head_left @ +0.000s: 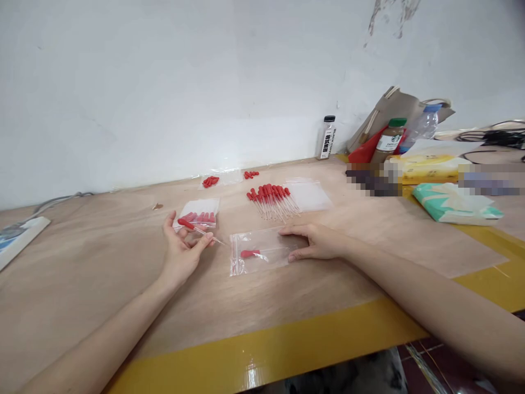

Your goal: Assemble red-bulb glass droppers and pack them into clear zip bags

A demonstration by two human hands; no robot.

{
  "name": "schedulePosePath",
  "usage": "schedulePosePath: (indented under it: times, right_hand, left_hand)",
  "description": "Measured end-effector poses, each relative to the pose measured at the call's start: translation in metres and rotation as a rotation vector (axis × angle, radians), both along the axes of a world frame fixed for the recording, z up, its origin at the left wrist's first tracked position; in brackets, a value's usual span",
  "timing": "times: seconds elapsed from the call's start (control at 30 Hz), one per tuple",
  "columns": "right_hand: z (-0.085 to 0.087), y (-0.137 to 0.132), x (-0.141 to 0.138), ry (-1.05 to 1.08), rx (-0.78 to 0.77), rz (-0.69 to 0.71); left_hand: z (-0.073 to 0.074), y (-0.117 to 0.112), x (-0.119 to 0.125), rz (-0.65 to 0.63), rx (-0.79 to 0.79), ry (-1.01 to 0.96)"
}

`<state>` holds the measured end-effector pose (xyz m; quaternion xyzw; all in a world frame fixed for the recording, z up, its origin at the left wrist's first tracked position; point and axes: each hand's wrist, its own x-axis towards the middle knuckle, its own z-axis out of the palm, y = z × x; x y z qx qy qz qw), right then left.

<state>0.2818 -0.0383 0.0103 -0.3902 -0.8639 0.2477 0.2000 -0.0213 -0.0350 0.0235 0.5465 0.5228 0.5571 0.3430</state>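
One red-bulbed dropper point(186, 224) is pinched between the thumb and fingers of the left hand point(183, 253), its thin tip pointing toward the zip end of a clear bag point(268, 265) on the table point(197, 323); a second dropper point(249, 254) lies along that bag, inside or on top, I can't tell which; the right hand point(318, 241) touches the bag's other end, thumb and fingers parted; a small bag of red bulbs point(199, 217) lies just behind the left hand; beyond the clear bag, a pile of droppers point(270, 198) is fanned out.
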Motion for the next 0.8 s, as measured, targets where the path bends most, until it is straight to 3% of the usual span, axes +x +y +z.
schedulePosePath:
  times: [0.13,0.37,0.53,0.7,0.8]
  right_hand:
    - [0.0,0.0,0.0,0.004,-0.006,-0.002]
    - [-0.001,0.001,0.001,0.002,-0.008,-0.001]
    - [-0.002,0.001,0.001,0.007,-0.02,0.0]
    - [-0.002,0.001,0.001,0.001,-0.011,0.004]
    - [-0.002,0.001,0.001,-0.001,-0.01,0.0]
  left_hand:
    - [-0.009,0.003,0.001,0.044,0.036,0.011]
    - [-0.019,-0.002,0.015,-0.023,0.036,-0.075]
    - [-0.017,-0.011,0.019,-0.058,-0.009,-0.078]
    - [-0.012,-0.013,0.006,-0.033,-0.144,0.041]
    - [-0.009,-0.014,0.0,-0.087,-0.196,0.108]
